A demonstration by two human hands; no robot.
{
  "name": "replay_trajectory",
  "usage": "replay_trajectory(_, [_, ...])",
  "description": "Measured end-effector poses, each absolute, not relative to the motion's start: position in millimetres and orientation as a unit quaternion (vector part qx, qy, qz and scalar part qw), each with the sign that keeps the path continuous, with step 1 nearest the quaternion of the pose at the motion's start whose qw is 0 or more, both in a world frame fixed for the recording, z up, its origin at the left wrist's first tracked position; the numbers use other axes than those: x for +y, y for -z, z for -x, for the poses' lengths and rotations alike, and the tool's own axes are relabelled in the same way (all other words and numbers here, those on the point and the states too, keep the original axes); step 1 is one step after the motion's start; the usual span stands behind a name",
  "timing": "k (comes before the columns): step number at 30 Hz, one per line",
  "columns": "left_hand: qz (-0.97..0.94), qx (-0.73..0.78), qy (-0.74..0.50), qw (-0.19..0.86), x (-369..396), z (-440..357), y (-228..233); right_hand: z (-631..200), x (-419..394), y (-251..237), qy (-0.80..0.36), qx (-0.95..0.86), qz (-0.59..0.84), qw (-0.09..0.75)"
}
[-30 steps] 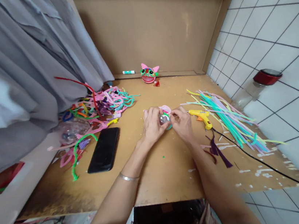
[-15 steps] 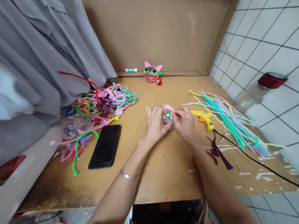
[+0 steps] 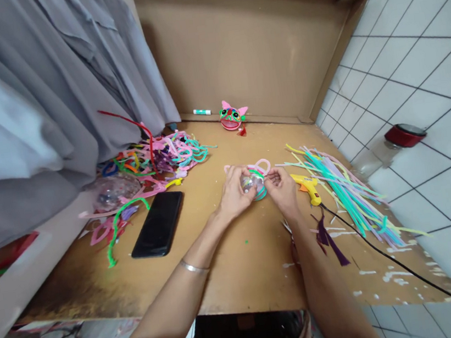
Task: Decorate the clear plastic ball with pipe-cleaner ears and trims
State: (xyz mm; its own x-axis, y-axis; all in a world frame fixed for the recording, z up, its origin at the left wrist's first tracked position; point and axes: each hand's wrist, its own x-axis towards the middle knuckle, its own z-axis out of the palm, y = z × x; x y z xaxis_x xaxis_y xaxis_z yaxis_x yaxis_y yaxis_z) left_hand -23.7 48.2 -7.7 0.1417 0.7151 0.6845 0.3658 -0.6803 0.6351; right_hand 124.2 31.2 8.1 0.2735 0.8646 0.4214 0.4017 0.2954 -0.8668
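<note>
A clear round plastic ball (image 3: 256, 185) sits between my hands, ringed with green and turquoise pipe cleaner. Pink pipe cleaner loops (image 3: 264, 165) stick up from its far side. My left hand (image 3: 233, 193) grips the ball from the left, thumb on the near side. At the ball's right edge, my right hand (image 3: 281, 186) has its thumb and forefinger pinched together; what lies between them is too small to make out. A yellow glue gun (image 3: 307, 187) lies just right of my right hand. Scissors (image 3: 286, 226) are partly hidden under my right forearm.
A black phone (image 3: 158, 225) lies at left, before a heap of pipe cleaners (image 3: 173, 151). Straight pipe cleaners (image 3: 345, 192) and a purple tassel (image 3: 331, 238) lie at right, near the glue gun's cord (image 3: 387, 258). A finished animal head (image 3: 232, 117) and a glue stick (image 3: 202, 112) stand at the back.
The ball has turned so more of its green and turquoise bands and a pink loop show. My right hand has drawn slightly away from it. The camera view has shifted a little.
</note>
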Motion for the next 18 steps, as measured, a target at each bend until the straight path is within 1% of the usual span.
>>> replay_trajectory(5, [-0.708, 0.338, -0.602, 0.147, 44.3, 15.8, 13.0, -128.9, 31.4, -4.4, -0.193, -0.569, 0.558, 0.572])
replay_trajectory(9, [-0.716, 0.324, -0.608, 0.114, 38.7, 6.7, 20.6, -133.0, 34.8, 2.4, -0.171, -0.548, 0.573, 0.585])
replay_trajectory(14, [-0.780, 0.310, -0.543, 0.022, 30.5, -0.3, 25.2, -138.1, 40.7, 10.7, -0.181, -0.525, 0.571, 0.605])
replay_trajectory(18, [-0.820, 0.305, -0.485, -0.002, 25.4, -4.4, 26.3, -143.2, 44.2, 17.0, -0.193, -0.509, 0.576, 0.610])
